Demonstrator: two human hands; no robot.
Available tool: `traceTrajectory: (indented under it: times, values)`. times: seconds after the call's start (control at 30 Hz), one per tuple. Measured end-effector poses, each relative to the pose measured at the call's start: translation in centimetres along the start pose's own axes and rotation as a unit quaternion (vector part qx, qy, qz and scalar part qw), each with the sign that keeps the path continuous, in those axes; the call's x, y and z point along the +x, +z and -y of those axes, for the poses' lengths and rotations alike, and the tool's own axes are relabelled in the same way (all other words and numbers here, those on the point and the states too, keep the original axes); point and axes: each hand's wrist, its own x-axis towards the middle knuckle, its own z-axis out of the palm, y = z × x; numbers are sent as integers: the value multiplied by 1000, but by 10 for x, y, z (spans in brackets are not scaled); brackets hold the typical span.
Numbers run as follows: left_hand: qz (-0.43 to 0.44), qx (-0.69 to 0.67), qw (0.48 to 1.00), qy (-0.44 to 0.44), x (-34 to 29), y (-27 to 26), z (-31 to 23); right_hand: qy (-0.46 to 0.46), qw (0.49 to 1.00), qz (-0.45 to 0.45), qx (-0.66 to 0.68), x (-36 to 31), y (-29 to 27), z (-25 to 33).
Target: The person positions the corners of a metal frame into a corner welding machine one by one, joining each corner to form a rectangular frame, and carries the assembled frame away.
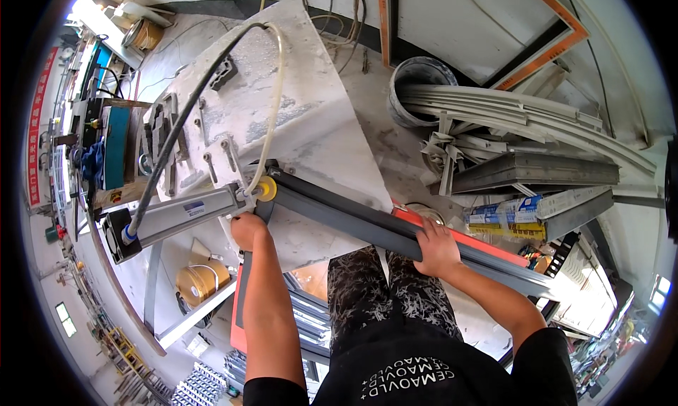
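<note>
A long dark grey profile with red film along part of it runs from the machine's middle toward the lower right. At its left end it meets a second grey profile in a corner beside a yellow round piece. My right hand is closed over the long profile, fingers across its top. My left hand grips the second profile just under the corner, its fingertips partly hidden. Close by lies the end of a silver air cylinder, with a black hose and a pale hose attached.
The machine's worn white metal plate spreads ahead of me. To the right, a bucket stands near long white strips and boxes. A yellow bucket sits at the lower left. Orange-edged frames lean on the wall.
</note>
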Motion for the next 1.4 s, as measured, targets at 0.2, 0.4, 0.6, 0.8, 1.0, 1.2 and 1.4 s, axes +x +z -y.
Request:
traceTrajectory:
  times: [0.2,0.4,0.6,0.8,1.0,1.2,1.4]
  values:
    - [9,-5,1000,-2,1,1,1,6,1000,-11,-4,-1,6,-1]
    - [11,6,1000,26,0,-3,1,-1,999,-47,-4,-3,12,-1]
    - [12,19,1000,16,6,1,4,-35,996,-83,-14,-3,18,-2]
    - [-83,14,993,77,11,5,7,-53,991,-118,-26,-1,16,5]
    - [-83,-19,995,58,12,5,7,-72,992,-92,-56,1,16,6]
    - [-56,-46,997,28,15,6,10,-25,996,-68,-46,0,14,13]
    - [-54,-71,995,35,16,3,12,-44,995,-71,-56,0,17,14]
